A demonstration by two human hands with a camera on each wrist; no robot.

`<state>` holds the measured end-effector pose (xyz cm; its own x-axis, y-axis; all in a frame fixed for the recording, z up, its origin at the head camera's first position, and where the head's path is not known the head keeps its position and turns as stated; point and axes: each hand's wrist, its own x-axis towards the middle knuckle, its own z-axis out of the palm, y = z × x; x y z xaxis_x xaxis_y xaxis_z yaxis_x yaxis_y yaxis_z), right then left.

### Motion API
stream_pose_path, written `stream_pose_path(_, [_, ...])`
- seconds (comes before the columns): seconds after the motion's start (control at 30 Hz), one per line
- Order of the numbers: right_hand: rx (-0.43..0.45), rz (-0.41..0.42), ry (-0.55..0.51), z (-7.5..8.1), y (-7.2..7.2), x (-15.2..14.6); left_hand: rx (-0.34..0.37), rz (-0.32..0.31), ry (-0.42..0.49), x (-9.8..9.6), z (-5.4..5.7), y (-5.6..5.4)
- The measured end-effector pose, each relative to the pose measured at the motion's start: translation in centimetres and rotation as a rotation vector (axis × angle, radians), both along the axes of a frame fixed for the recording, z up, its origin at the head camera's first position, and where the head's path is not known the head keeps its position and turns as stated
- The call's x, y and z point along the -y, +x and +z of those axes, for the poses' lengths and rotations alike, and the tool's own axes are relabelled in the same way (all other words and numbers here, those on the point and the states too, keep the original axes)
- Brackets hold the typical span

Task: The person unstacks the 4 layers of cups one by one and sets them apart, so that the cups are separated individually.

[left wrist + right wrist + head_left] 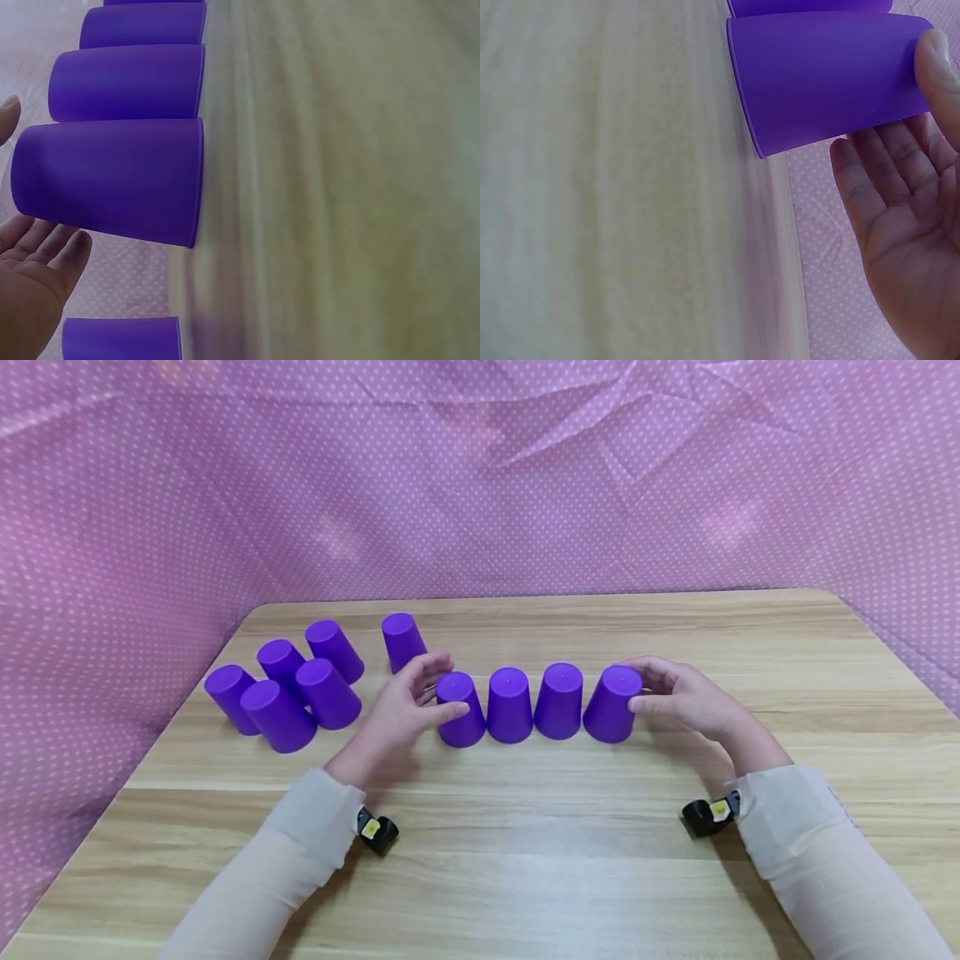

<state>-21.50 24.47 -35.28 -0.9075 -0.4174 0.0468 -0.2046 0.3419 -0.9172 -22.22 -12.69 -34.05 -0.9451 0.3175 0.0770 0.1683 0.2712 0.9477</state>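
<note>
Four purple cups stand upside down in a row across the table's middle. My left hand [401, 714] is at the leftmost cup [467, 722], thumb in front and relaxed fingers by its left and far side. In the left wrist view, the thumb [7, 118] stands apart from that cup. At the other end, my right hand [690, 697] is beside the rightmost cup [611, 710]. Its thumb [939, 71] overlaps the cup near its raised base, and the loosely bent fingers reach partly behind it. Between them stand two middle cups [509, 710] [559, 706].
Several more upturned purple cups [281, 718] form a cluster at the table's left. One separate cup [402, 643] stands behind my left hand. The wooden table [525, 877] ends at a pink dotted cloth [480, 502] behind. A small black camera is on each wrist.
</note>
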Motion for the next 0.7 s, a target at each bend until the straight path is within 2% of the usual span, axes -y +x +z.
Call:
stream_pose_path(0.17, [-0.005,0.005,0.002,-0.08,-0.03,-0.06,0.023,0.003,0.002,-0.19,-0.37,0.02])
stream_pose_path(0.47, [-0.005,0.003,0.007,-0.08,-0.12,-0.04,0.034,0.047,-0.012,-0.30,-0.96,-0.16])
stream_pose_path(0.7, [-0.006,-0.004,0.011,0.01,-0.08,0.01,0.050,0.098,0.009,-0.40,-0.89,-0.18])
